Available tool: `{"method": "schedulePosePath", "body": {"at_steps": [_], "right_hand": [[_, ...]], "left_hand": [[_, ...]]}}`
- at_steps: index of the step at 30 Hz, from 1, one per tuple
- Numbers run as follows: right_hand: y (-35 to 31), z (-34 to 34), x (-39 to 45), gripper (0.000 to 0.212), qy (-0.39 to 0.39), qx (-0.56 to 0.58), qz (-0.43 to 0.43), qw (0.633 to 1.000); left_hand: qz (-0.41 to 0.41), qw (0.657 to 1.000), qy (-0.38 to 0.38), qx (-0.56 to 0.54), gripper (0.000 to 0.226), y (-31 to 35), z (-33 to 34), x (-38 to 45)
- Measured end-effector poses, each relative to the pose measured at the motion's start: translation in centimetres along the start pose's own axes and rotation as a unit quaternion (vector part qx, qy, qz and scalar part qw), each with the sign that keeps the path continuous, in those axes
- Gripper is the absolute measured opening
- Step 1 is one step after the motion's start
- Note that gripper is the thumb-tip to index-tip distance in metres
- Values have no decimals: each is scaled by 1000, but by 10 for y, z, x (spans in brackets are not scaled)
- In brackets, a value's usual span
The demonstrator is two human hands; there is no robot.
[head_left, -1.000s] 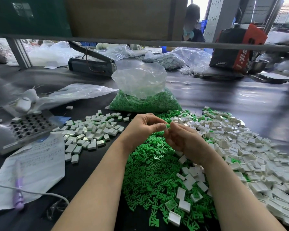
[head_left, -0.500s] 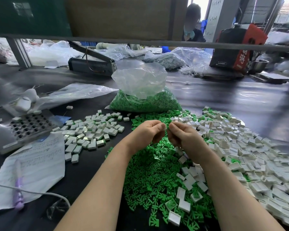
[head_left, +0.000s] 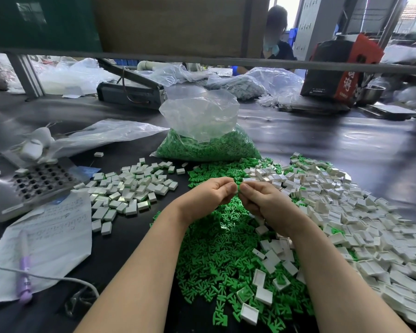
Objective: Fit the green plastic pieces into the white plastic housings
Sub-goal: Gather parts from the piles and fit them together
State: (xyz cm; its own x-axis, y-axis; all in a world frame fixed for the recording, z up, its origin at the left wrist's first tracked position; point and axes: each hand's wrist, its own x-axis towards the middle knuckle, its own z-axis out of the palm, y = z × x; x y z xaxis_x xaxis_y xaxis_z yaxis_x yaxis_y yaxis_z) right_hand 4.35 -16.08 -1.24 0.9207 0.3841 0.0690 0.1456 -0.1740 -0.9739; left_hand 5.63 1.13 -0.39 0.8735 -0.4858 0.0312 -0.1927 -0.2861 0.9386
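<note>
Pressing fingertip to fingertip, the left hand and right hand now meet over the heap of green pieces, both with fingers curled in a pinch; a second ago a sliver of green showed between them, and now nothing of it can be seen. That suggests the piece has gone into a housing held in the fingers, though the join itself is hidden, so I cannot tell what each hand actually holds or whether the piece is fully seated. The hands have also dropped slightly toward the heap. Empty white housings lie in a broad pile to the right on the dark counter, some mixed in among the green near the right forearm. A smaller, flatter spread of white parts, several showing green at the edge, sits well to the left and looks like finished work. Behind the hands stands an open bag of more green pieces. Judging by the two big piles, most of the job remains.
</note>
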Motion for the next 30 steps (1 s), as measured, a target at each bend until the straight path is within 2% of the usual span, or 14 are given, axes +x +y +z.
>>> {"method": "schedulePosePath", "body": {"at_steps": [5, 13, 20, 25, 30], "right_hand": [[4, -2, 3, 32, -5, -44, -9, 999], [13, -5, 6, 36, -4, -118, -14, 993], [15, -4, 9, 34, 0, -128, -2, 992], [16, -4, 9, 34, 0, -138, 2, 990], [18, -5, 9, 32, -5, -150, 1, 989]], "left_hand": [[1, 1000, -17, -11, 18, -1, -2, -2], [-4, 1000, -13, -16, 22, -13, 1, 2], [17, 1000, -11, -3, 31, -17, 1, 3], [7, 1000, -14, 4, 18, -20, 0, 5], [-9, 1000, -16, -11, 19, -22, 0, 7]]}}
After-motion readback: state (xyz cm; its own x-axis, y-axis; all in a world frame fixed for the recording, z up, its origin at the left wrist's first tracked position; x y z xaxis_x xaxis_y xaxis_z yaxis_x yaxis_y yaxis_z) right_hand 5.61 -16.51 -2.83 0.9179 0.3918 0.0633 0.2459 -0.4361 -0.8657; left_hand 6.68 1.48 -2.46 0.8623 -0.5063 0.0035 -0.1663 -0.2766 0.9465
